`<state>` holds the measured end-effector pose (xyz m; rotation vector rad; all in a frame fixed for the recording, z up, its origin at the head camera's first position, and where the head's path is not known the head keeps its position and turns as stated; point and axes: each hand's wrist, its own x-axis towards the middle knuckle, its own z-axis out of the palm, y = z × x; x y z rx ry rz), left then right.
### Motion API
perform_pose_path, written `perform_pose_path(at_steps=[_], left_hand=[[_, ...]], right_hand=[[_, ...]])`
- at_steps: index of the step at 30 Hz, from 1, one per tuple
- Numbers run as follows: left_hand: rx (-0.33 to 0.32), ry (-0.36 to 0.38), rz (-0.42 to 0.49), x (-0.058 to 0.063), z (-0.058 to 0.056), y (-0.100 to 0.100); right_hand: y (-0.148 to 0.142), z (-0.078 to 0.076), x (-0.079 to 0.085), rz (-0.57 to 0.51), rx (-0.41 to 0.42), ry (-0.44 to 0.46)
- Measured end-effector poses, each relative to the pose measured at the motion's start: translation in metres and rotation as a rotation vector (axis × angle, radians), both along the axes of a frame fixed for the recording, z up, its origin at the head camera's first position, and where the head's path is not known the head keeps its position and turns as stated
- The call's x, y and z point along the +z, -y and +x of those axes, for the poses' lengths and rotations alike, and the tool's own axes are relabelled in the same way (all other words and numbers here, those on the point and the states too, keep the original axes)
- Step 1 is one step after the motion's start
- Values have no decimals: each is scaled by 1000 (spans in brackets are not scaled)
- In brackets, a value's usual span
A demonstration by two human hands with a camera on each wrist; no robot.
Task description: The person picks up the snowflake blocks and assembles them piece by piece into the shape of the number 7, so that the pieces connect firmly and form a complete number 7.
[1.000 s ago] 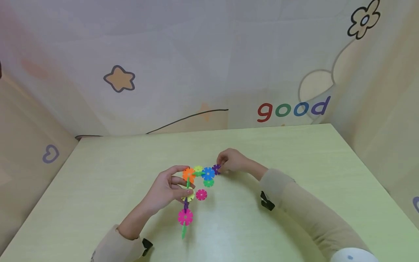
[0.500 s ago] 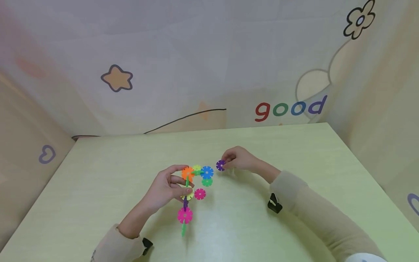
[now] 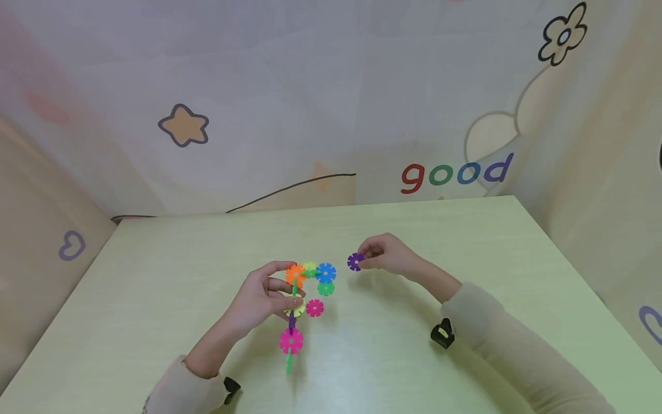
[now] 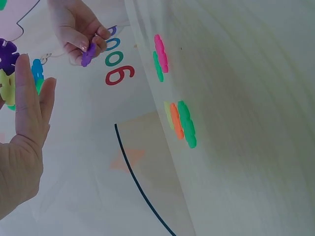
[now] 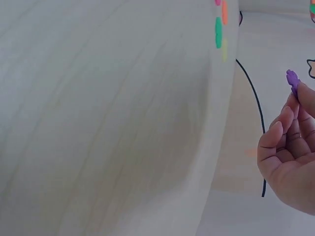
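Note:
My left hand [image 3: 261,299] grips a chain of interlocked plastic snowflake discs, thumb over its yellow disc [image 3: 296,306]. Below the thumb hang a purple disc seen edge-on, a pink disc [image 3: 291,341] and a green disc [image 3: 289,364]. Above, the chain turns at an orange disc [image 3: 295,274] and runs right to a blue disc [image 3: 326,272]. To the right of the blue end, my right hand [image 3: 390,253] pinches a single purple snowflake disc [image 3: 354,262] between thumb and fingers, apart from the chain. The right wrist view shows this purple disc [image 5: 293,81] edge-on at the fingertips.
Several loose discs lie on the pale table [image 3: 414,356], among them a pink disc [image 4: 161,53], an orange disc [image 4: 176,121] and a green disc [image 4: 187,124]. A printed curtain [image 3: 269,92] stands behind the table and along both sides.
My right hand has moved right with the purple disc, away from the chain's blue end, opening a gap. My left hand keeps its grip on the chain, almost still.

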<state>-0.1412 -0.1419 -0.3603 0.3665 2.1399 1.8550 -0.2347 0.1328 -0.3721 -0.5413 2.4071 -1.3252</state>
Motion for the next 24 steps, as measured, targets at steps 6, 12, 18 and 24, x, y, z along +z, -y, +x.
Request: perform_pose_path(at_steps=[6,12,18,24], left_hand=[[9,11,6,0,0,1],[6,18,15,1,1,0],[4,26,25,2,1,-1],[-10,28,31,3,1,-3]], right_hand=[[-4,10,9,-46,-11,-5],[-6,20,14,-83,-15,-2],[-5,28,13,-106,-33,-15],[-4,35,14,-141,-47,-11]])
